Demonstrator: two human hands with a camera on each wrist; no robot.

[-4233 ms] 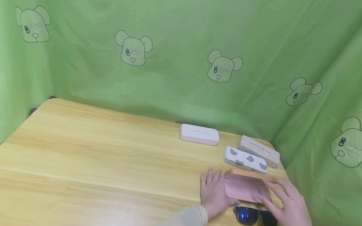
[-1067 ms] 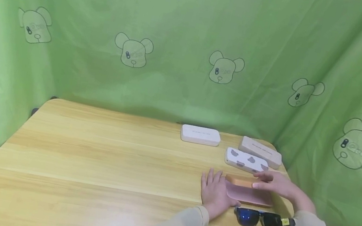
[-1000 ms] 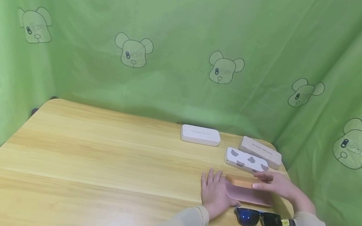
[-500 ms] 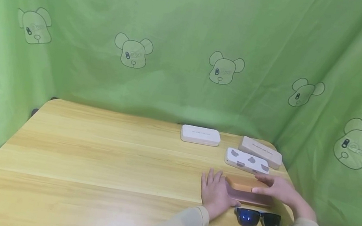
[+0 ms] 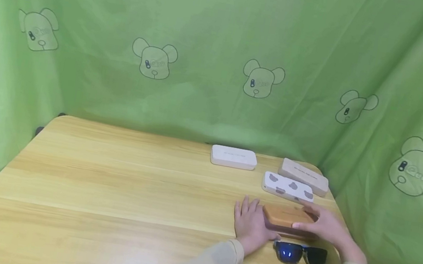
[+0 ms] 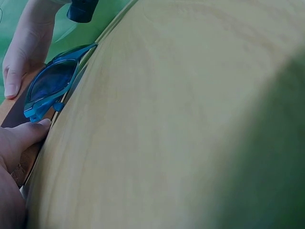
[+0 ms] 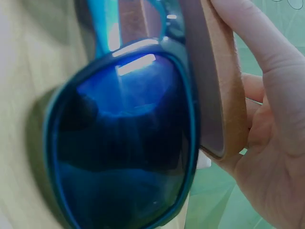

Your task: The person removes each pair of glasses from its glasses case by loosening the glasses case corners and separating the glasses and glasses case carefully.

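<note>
A brown glasses case [image 5: 285,215] lies at the table's right, its lid tilted partway down over the pinkish inside of its base. My right hand [image 5: 328,226] grips the lid's right end, thumb in front and fingers behind; the right wrist view shows the lid's edge [image 7: 228,95] between them. My left hand [image 5: 252,227] rests against the base's left end, fingers straight and spread, thumb [image 6: 28,133] along the front. Dark sunglasses with blue lenses [image 5: 289,253] sit just in front of the case, outside it, and loom close in the right wrist view.
Behind the case lie a white case with grey patches [image 5: 288,187] and a beige case [image 5: 304,177], close together. A white case [image 5: 234,157] lies near the table's back edge. Green curtain [image 5: 199,102] surrounds the wooden table [image 5: 99,202].
The lid has swung from standing upright forward and down over the base, with my right hand gripping it. My left hand and the sunglasses stay in place.
</note>
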